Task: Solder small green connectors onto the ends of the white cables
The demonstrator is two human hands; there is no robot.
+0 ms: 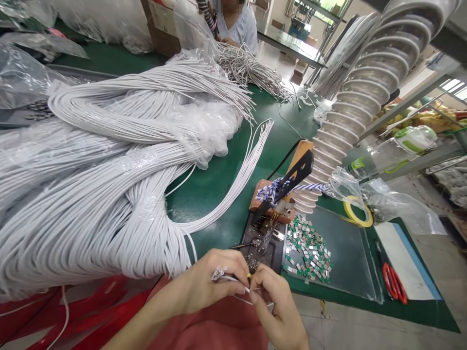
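My left hand [219,274] is closed on several white cables, whose cut ends [219,273] stick out above the fingers. Close beside it, my right hand [272,304] pinches the end of one white cable [248,290] between thumb and fingers. Just beyond both hands is a dark soldering fixture [268,228] with a brick [260,200], an orange block and blue-white cord on it. Small green and silver connector pieces [308,248] lie in a heap on a clear tray to the right. A thick bundle of white cables [146,209] covers the left side.
A ribbed extraction hose [350,107] comes down behind the fixture. Red-handled scissors [394,282], yellow tape [357,212] and a paper sheet [404,257] lie at the right. A clear bottle [397,148] is farther back. A person [239,24] sits across the green table [207,187].
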